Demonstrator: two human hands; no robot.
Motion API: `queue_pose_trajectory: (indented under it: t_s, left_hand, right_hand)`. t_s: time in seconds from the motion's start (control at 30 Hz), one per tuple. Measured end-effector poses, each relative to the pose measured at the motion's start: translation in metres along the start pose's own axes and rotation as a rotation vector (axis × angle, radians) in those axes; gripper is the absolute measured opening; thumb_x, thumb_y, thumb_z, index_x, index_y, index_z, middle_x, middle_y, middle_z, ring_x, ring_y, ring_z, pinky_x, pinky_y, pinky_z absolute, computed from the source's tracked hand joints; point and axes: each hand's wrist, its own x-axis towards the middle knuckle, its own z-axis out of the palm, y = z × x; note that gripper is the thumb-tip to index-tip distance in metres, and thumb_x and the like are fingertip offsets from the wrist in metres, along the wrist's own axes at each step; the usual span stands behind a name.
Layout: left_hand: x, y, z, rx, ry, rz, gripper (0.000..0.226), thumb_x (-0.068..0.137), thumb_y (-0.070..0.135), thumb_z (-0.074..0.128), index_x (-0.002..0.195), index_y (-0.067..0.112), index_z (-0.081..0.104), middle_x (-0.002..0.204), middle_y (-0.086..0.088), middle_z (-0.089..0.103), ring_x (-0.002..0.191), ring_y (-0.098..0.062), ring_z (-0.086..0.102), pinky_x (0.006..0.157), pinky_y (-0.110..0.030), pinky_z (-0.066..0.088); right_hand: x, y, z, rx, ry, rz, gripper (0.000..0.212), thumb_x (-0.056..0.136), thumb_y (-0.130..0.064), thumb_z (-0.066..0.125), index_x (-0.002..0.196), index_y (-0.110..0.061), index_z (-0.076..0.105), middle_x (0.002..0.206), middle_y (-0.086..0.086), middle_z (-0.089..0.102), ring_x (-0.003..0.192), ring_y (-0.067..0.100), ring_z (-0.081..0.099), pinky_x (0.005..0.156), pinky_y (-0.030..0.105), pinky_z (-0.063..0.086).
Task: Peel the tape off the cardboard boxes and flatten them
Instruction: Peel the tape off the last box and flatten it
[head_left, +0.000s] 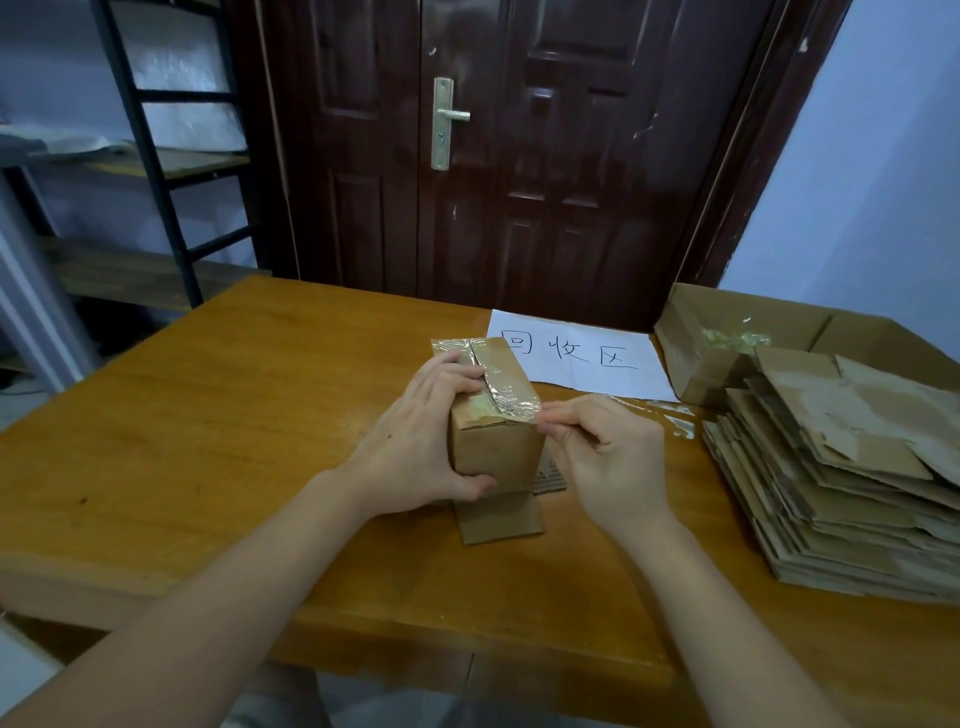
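A small brown cardboard box (493, 447) stands upright on the wooden table (208, 441), its top sealed with clear tape (506, 387). My left hand (415, 447) grips the box from the left, fingers over the top and thumb on the front face. My right hand (602, 447) is at the box's top right corner, thumb and forefinger pinching the tape's edge there. A flap of the box's open bottom (501, 519) lies on the table toward me.
A stack of flattened cardboard (852, 483) fills the table's right side. Behind it stands an open carton (696, 332) holding balled-up tape. A white paper sign (582, 353) lies at the table's far edge. Loose tape strips (675, 415) lie right of my hand.
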Motion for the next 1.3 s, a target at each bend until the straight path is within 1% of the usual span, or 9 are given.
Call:
queue_pose_trajectory:
  t_s: [0.27,0.37,0.5,0.67,0.83,0.97,1.1,1.17,1.3]
  left_hand:
    - [0.002,-0.005,0.0,0.002,0.0,0.022,0.099,0.065,0.059,0.089,0.141,0.024,0.037,0.157,0.013,0.032,0.155,-0.002,0.008,0.114,-0.029,0.03]
    - [0.002,-0.007,0.001,0.005,0.015,0.016,0.099,0.064,0.059,0.089,0.141,0.024,0.037,0.157,0.013,0.032,0.155,-0.002,0.009,0.114,-0.028,0.029]
    - [0.002,-0.005,0.003,0.011,0.022,0.006,0.1,0.064,0.059,0.089,0.142,0.023,0.037,0.157,0.012,0.032,0.155,-0.003,0.01,0.113,-0.028,0.03]
    - [0.001,-0.005,0.0,0.021,0.006,-0.006,0.102,0.065,0.061,0.088,0.144,0.024,0.035,0.159,0.013,0.029,0.155,-0.001,0.006,0.114,-0.03,0.029]
    - [0.004,-0.001,-0.004,0.036,-0.044,-0.044,0.104,0.066,0.065,0.086,0.146,0.025,0.033,0.161,0.015,0.025,0.153,0.004,-0.003,0.119,-0.031,0.024]
    - [0.006,0.007,-0.008,0.061,-0.074,-0.086,0.105,0.065,0.074,0.082,0.145,0.031,0.029,0.163,0.019,0.02,0.154,0.003,-0.01,0.12,-0.031,0.017]
    - [0.004,0.015,-0.006,0.062,-0.043,-0.104,0.099,0.067,0.072,0.081,0.142,0.031,0.032,0.162,0.018,0.024,0.156,-0.001,-0.008,0.125,-0.036,0.021]
    - [0.002,0.018,-0.004,0.053,-0.016,-0.105,0.096,0.068,0.069,0.082,0.141,0.03,0.033,0.161,0.015,0.028,0.157,-0.004,-0.005,0.126,-0.04,0.026]
    - [0.0,0.019,-0.004,0.046,-0.017,-0.123,0.096,0.069,0.065,0.085,0.142,0.029,0.034,0.161,0.015,0.028,0.156,-0.001,-0.005,0.124,-0.037,0.025]
  right_hand:
    - [0.001,0.0,0.004,0.085,0.008,0.125,0.021,0.085,0.003,0.076,0.092,-0.016,0.081,0.093,-0.011,0.074,0.094,-0.002,0.068,0.084,0.016,0.054]
    - [-0.001,0.0,0.001,0.117,-0.05,0.116,0.023,0.089,-0.001,0.073,0.105,-0.016,0.078,0.102,-0.008,0.073,0.1,0.001,0.067,0.087,0.021,0.056]
    - [0.001,-0.011,0.004,0.286,-0.117,0.346,0.047,0.082,-0.013,0.082,0.125,-0.025,0.065,0.111,-0.008,0.065,0.105,0.002,0.066,0.087,0.015,0.055]
    - [0.009,-0.015,0.008,0.255,-0.066,0.43,0.019,0.08,-0.019,0.085,0.097,-0.024,0.077,0.09,-0.021,0.072,0.088,-0.003,0.069,0.075,0.011,0.053]
    - [0.0,-0.009,0.006,0.129,-0.098,0.278,0.022,0.084,-0.01,0.081,0.106,-0.014,0.079,0.102,-0.013,0.074,0.098,-0.002,0.07,0.087,0.017,0.056]
    - [-0.001,-0.008,0.005,0.13,-0.107,0.287,0.025,0.088,-0.004,0.075,0.111,-0.014,0.078,0.107,-0.012,0.073,0.1,-0.003,0.069,0.088,0.017,0.056]
    - [-0.001,-0.016,0.016,0.101,0.025,0.396,0.023,0.083,0.0,0.073,0.096,-0.017,0.079,0.094,-0.014,0.074,0.088,-0.001,0.071,0.081,0.019,0.058]
    - [-0.001,-0.021,0.021,0.03,0.084,0.414,0.021,0.081,0.001,0.072,0.091,-0.018,0.078,0.087,-0.017,0.071,0.084,-0.002,0.07,0.076,0.012,0.055]
    - [-0.001,-0.021,0.021,-0.084,0.077,0.305,0.017,0.083,0.005,0.07,0.089,-0.011,0.075,0.084,-0.014,0.068,0.074,-0.004,0.063,0.065,0.002,0.046]
